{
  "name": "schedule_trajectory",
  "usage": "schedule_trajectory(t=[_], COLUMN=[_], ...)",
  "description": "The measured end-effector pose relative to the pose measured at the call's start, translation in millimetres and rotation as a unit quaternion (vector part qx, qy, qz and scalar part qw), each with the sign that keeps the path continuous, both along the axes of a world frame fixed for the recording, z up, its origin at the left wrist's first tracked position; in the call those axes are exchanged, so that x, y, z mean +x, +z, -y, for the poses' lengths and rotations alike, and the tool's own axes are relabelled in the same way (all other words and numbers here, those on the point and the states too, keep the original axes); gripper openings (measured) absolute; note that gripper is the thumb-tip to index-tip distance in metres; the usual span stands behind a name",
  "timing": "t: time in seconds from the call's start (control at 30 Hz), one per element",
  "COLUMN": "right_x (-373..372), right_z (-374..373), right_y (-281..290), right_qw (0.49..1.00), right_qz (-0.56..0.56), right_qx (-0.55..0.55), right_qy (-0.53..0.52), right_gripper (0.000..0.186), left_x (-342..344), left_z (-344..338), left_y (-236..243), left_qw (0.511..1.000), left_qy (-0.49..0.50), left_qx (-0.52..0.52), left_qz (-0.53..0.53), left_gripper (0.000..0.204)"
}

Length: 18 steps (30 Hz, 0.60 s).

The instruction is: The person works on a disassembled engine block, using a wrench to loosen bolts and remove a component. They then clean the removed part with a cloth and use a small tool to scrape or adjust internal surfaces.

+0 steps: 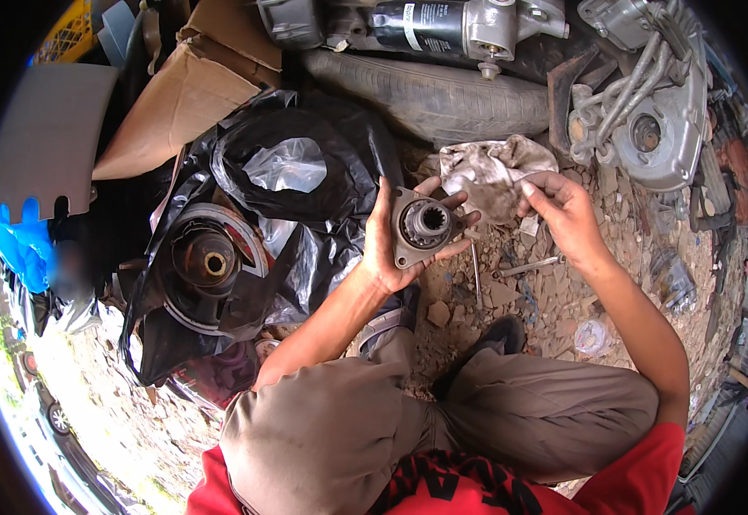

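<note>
My left hand (380, 249) is wrapped round a flanged metal hub (426, 225) with a toothed, splined bore facing up. Its fingertips come out past the far side of the flange. To the right, my right hand (570, 219) has thumb and forefinger pinched on the edge of a dirty, greasy white rag (498, 167). Just beyond the hub, the rag is bunched up, stained dark on its near part. Below the two hands a slim metal tool (477, 276) and a wrench (529, 267) lie on the rubble.
Black plastic bags (322, 142) and a round metal housing (206, 266) are at the left, near a cardboard box (181, 94). A worn tyre (434, 96) lies behind the rag, a black cylindrical motor (421, 26) beyond it. At right are a cast metal cover (662, 142) and a clear plastic lid (593, 337).
</note>
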State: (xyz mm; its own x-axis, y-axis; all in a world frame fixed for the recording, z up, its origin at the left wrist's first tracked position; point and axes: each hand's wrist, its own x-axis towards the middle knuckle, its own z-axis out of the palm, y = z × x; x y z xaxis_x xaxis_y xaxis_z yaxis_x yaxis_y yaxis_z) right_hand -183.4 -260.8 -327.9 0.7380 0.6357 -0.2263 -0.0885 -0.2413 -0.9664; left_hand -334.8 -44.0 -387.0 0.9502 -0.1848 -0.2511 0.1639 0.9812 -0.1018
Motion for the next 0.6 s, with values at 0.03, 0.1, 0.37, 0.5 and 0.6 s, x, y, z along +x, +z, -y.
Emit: schedule_trajectory(t=[0.03, 0.1, 0.37, 0.5, 0.6], right_x=[-4.4, -1.6, -15.0, -25.1, -36.4], right_z=[3.8, 23.2, 158.2, 180.9, 165.7], right_y=[4.3, 6.7, -51.3, -76.9, -116.9], right_qw=[0.999, 0.971, 0.869, 0.913, 0.878], right_qz=[0.021, 0.150, 0.375, 0.184, 0.195], right_qx=[-0.049, -0.180, -0.318, -0.364, -0.433], right_qy=[0.003, 0.042, 0.058, 0.018, -0.066], right_gripper=[0.019, 0.026, 0.015, 0.020, 0.029], left_x=[0.2, -2.5, -29.2, -22.5, -2.4], left_z=[2.8, 6.1, 32.7, 58.3, 83.0], left_y=[0.0, 1.9, -21.5, -16.1, -30.3], left_qw=[1.000, 0.999, 0.992, 0.983, 0.966], left_qy=[-0.005, -0.025, -0.104, -0.163, -0.232], left_qx=[0.018, 0.037, 0.071, 0.086, 0.112], left_qz=[0.003, 0.022, -0.004, -0.027, -0.011], left_gripper=[0.071, 0.075, 0.079, 0.078, 0.079])
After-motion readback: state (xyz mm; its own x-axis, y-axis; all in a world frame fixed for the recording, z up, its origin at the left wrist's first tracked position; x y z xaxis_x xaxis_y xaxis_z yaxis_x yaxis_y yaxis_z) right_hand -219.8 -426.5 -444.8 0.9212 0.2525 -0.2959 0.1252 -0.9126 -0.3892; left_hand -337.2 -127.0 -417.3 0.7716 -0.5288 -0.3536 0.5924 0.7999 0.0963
